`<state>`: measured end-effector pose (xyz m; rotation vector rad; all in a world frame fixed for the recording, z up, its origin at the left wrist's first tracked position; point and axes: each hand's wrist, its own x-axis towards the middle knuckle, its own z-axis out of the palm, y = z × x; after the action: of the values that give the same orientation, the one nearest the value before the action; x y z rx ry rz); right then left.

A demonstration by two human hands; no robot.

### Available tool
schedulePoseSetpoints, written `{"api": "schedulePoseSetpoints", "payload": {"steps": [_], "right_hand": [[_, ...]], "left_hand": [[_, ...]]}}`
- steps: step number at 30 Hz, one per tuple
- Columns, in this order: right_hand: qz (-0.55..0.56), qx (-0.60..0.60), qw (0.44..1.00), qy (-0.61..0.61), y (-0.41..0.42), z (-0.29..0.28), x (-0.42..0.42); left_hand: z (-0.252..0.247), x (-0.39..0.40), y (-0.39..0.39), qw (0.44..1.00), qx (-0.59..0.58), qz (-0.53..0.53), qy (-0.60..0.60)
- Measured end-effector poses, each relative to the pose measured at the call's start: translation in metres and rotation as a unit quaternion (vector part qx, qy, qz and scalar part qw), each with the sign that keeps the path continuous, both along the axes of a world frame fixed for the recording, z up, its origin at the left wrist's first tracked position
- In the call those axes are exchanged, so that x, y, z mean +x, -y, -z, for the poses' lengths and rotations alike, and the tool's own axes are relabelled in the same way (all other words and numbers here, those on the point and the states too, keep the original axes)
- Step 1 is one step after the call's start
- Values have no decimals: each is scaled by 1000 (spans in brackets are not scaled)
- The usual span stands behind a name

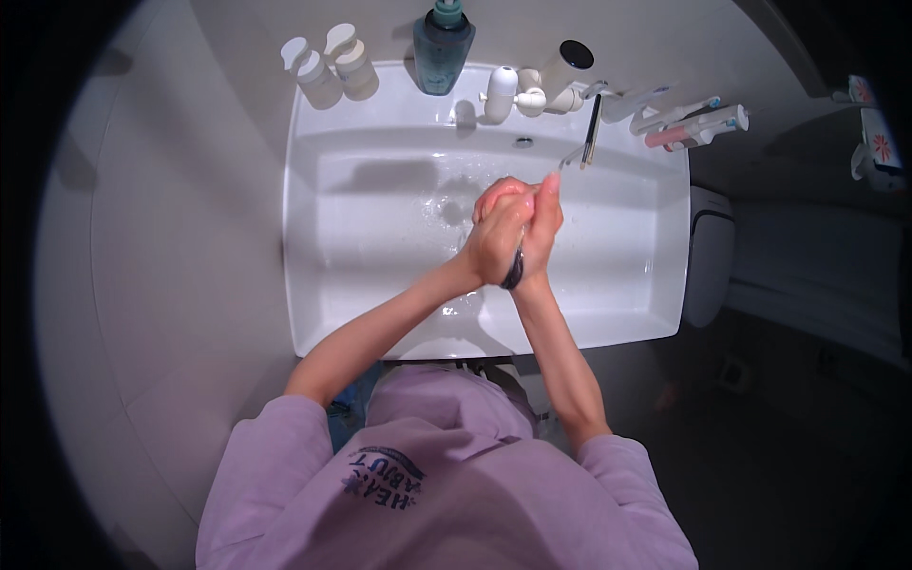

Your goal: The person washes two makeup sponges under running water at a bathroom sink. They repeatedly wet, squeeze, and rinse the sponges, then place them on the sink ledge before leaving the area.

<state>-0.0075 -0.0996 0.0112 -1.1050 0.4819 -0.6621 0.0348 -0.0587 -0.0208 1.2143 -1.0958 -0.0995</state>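
Both my hands are pressed together over the white washbasin (399, 249), wet and glistening. My left hand (495, 246) is folded against my right hand (545, 221), whose thumb points away from me. Between the heels of my hands shows a slim item with a dark, glossy end (513, 272); its middle is hidden by my palms, and I cannot tell what it is. A thin silvery rod (570, 155) shows just beyond my right thumb; whether it joins that item is unclear. Water ripples and glints on the basin floor to the left of my hands.
A white faucet (501, 96) stands on the back ledge, beside a blue-green pump bottle (443, 53) and two white-topped pump bottles (318, 84) (358, 75). Thin black and tan sticks (592, 132) lean over the rim. Electric toothbrushes (695, 132) stand right; a toilet (709, 263) adjoins the basin.
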Motion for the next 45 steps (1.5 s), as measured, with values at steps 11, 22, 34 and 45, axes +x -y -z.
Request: {"api": "schedulePoseSetpoints", "payload": {"steps": [11,22,34,45], "right_hand": [[15,225,973,-42,10,91,-1],[76,217,969,-86,34,80,-5],[-67,-97,982,-144,33,34,-32],[-6,5,992,-126,26,25,-53]], "left_hand": [[101,-7,3,979,191,-48,-47],[49,-14,19,849,79,-42,-521],[49,-4,9,764,139,-83,-624],[23,6,-21,805,67,195,-557]]}}
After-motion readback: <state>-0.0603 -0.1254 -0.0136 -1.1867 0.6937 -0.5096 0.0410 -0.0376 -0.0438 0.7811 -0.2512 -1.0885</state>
